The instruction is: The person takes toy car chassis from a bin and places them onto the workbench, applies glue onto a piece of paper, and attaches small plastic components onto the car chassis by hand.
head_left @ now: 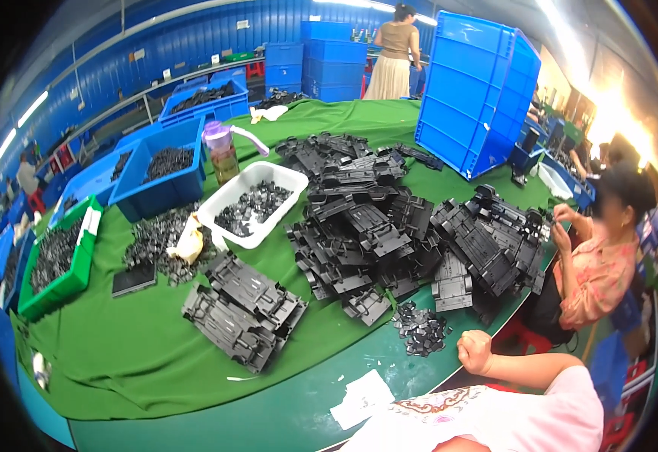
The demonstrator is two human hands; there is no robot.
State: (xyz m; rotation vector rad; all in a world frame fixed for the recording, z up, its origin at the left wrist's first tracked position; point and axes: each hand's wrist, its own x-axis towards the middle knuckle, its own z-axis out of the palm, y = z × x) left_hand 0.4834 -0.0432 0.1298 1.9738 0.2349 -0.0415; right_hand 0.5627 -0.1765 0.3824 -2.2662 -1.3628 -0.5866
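Observation:
My right hand (474, 351) is closed in a fist above the table's front edge, with its arm bent in from the right. Whether anything is inside its fingers is hidden. Just left of it lies a small heap of black plastic clips (421, 329). Beyond these rises a big pile of black plastic toy-car chassis (374, 222), jumbled at many angles. Two more chassis (244, 309) lie side by side, apart from the pile. My left hand does not show; a bit of bare skin at the lower edge may be part of that arm.
A white tub (293, 175) of small black parts stands beside a lidded purple bottle (222, 154). Blue bins (144, 207) and a green crate (80, 275) are at left. A tall blue crate (465, 90) stands behind. A co-worker (600, 264) sits at right; white paper (363, 399) lies in front.

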